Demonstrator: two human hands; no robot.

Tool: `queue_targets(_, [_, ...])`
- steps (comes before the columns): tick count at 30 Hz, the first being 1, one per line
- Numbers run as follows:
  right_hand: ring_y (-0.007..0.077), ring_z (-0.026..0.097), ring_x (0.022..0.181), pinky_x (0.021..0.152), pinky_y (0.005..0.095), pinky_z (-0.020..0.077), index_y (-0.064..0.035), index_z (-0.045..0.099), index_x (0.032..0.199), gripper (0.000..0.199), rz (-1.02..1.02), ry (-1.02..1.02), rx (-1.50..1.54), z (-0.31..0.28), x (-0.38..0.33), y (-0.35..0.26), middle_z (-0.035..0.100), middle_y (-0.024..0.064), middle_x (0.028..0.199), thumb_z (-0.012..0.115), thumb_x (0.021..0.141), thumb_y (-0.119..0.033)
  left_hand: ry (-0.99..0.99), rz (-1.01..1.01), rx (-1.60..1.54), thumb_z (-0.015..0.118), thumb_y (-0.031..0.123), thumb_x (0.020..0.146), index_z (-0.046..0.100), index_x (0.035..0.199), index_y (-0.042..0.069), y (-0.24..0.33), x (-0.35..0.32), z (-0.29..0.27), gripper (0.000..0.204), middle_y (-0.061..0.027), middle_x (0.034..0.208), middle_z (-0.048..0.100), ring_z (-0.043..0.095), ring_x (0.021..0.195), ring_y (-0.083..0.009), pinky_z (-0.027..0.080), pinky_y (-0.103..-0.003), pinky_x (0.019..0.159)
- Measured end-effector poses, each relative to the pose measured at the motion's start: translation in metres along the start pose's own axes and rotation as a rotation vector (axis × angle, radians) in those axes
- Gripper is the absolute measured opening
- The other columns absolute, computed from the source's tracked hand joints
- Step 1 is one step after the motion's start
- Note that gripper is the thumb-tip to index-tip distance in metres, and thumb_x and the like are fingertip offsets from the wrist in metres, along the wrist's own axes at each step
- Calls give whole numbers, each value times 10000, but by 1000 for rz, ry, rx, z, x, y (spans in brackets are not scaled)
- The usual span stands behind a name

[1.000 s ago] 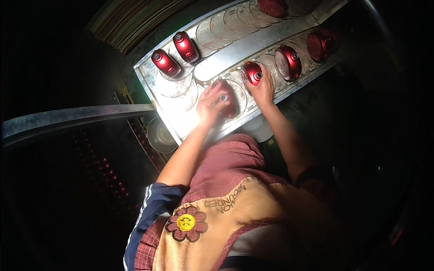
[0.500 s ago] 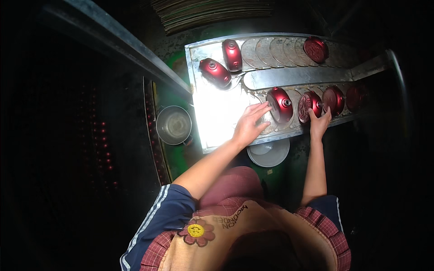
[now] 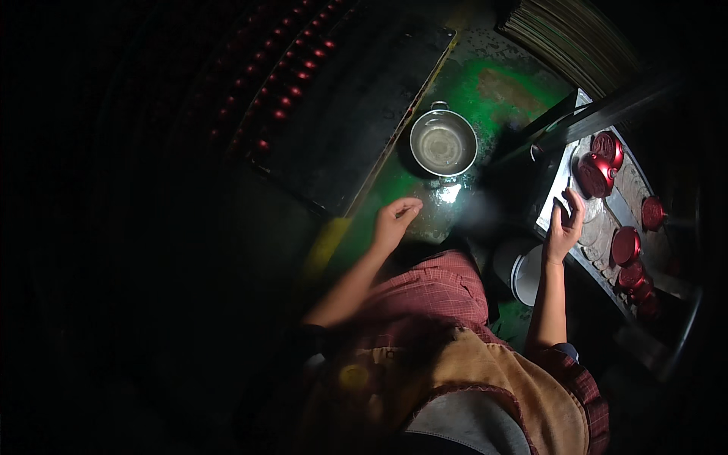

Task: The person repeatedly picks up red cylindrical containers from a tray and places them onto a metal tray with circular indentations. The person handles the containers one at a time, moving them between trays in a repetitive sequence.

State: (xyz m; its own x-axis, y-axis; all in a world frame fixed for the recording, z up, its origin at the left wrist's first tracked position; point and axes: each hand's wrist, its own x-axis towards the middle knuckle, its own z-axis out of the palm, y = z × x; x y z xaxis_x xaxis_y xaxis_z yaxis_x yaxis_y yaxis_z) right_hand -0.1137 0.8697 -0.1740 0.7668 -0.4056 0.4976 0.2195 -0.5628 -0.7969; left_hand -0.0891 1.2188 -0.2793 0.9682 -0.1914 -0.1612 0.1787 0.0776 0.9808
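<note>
My left hand (image 3: 396, 225) hangs over the floor below a metal two-handled pot (image 3: 443, 144), apart from it. Its fingers are loosely curled together toward the thumb, and nothing shows in them. At the near edge of a metal work table (image 3: 560, 199) is my right hand (image 3: 565, 227), thumb and fingers apart with nothing seen between them. Just beyond its fingertips sits a glossy red rounded piece (image 3: 595, 176) with a small metal fitting; another red piece (image 3: 607, 149) lies against it. Farther right on the table stand a red piece (image 3: 626, 246) and several more, partly in shadow.
A pale bucket (image 3: 526, 277) stands below the table's near edge. The floor (image 3: 485, 83) is green and wet in places. Left is a dark panel (image 3: 356, 114) beside rows of small red glints (image 3: 292, 91). Stacked strips (image 3: 572, 38) lie at the back right; a dark bar (image 3: 599, 114) crosses the table.
My view has turned left, so the table now lies at the right. Both hands have come away from the red pieces they were at. My left hand is now over the floor.
</note>
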Motion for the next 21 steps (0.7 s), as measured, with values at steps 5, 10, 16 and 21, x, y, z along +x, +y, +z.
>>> queue_targets(5, [247,576,1117,985,316,446,-21,624,1142,487,-132,-386,-74,134,-9,-17,576,115,1157,589,699,180,320,-148,30,638,147,946,699,1135,73,-17,20,-149,212,27,1077,703,613,934,-55,473,-224,749])
queue_targets(10, [241,594,1055,893,305,487,-73,635,1161,512,50,-628,-45,283,6,-14,579,88,1143,615,715,178,619,-155,46,655,105,929,665,1235,110,-46,71,-283,306,31,1074,663,583,931,-62,478,-240,750])
queue_targets(16, [313,568,1099,906,365,504,-152,624,1230,510,158,-1078,25,486,5,-9,576,119,1179,674,759,37,862,-336,354,697,80,877,628,1301,126,-102,111,-415,433,-101,1008,693,629,865,-179,495,-324,786])
queue_targets(21, [328,495,1229,1042,399,419,-191,576,1320,515,-141,-1310,66,670,-12,3,560,129,1283,672,819,-116,847,-324,668,644,342,920,495,1434,179,-152,165,-512,559,-152,1421,513,486,1299,-325,398,-419,1076])
